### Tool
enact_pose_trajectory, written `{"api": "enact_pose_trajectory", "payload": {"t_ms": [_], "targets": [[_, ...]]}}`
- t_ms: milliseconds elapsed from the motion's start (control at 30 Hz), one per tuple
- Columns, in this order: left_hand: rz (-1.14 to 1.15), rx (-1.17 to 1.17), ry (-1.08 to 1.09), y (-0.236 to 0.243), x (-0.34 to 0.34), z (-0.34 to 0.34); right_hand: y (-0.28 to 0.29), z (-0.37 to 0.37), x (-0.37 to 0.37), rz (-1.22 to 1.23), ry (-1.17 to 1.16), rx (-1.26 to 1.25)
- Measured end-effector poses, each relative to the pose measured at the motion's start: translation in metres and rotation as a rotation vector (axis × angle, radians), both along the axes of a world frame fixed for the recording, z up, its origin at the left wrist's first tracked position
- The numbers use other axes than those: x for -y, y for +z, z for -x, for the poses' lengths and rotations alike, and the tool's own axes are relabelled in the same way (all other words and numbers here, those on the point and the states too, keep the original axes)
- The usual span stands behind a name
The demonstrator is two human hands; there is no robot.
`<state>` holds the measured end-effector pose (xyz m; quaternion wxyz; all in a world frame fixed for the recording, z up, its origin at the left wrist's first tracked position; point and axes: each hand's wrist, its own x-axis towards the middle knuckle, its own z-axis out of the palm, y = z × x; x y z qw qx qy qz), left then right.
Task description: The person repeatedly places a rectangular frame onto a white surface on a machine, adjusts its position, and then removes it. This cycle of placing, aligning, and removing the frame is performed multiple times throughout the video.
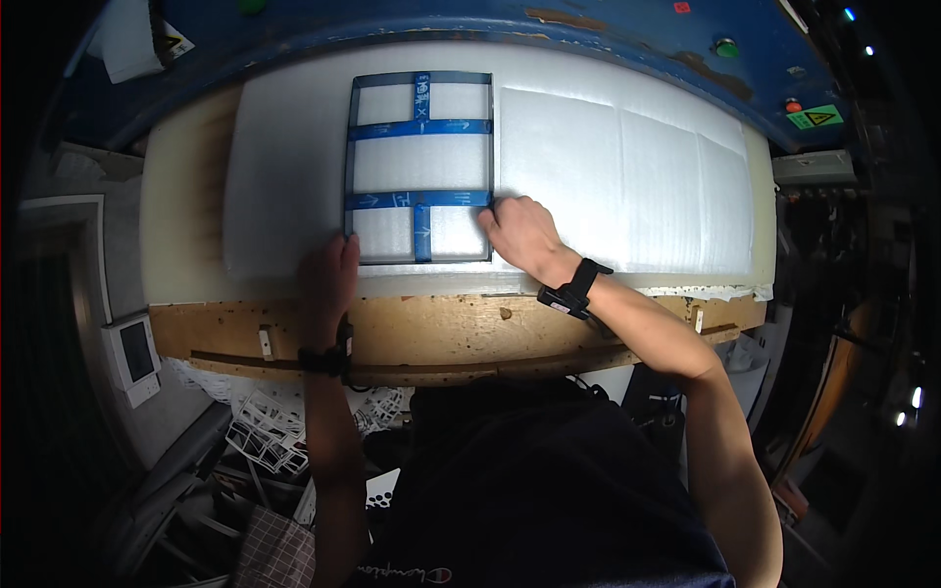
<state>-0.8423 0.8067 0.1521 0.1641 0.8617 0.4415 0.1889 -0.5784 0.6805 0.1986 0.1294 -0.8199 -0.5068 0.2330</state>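
A rectangular frame [382,201] with thin dark sides and blue crossbars lies on the white foam sheet [284,176]. Two bars run across it and shorter blue pieces join them to the far and near sides. Pale hand-drawn marks show on the blue. My right hand [526,233] is closed on the frame's right side, level with the nearer crossbar. At the near left corner, my left hand [331,274] pinches the left side; it is in shadow and its fingers are partly hidden. Each wrist wears a black strapped device.
A wooden ledge [441,323] runs along the front of the padded bed. Beyond stands a blue machine [588,44] with a green button [726,47] and a red button [793,105]. Cut white scraps [265,431] lie below left. A small panel [134,353] is at far left.
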Motion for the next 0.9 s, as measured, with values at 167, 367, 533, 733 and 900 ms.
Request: {"api": "enact_pose_trajectory", "payload": {"t_ms": [167,367,533,733,900], "targets": [[-0.008,0.000,0.017,-0.001,-0.002,0.002,0.005,0.002,0.001,-0.011,0.002,0.004],[0.000,0.033,-0.012,0.009,-0.001,-0.003,0.009,-0.001,0.001,-0.012,-0.013,0.015],[-0.027,0.029,-0.032,0.001,-0.002,-0.005,0.002,-0.005,0.000,-0.013,0.000,0.016],[0.023,0.016,-0.002,-0.002,-0.001,-0.004,-0.002,-0.002,0.001,-0.041,-0.022,0.011],[-0.031,0.010,-0.019,-0.004,-0.004,-0.005,-0.005,-0.004,0.002,-0.063,0.003,0.014]]}}
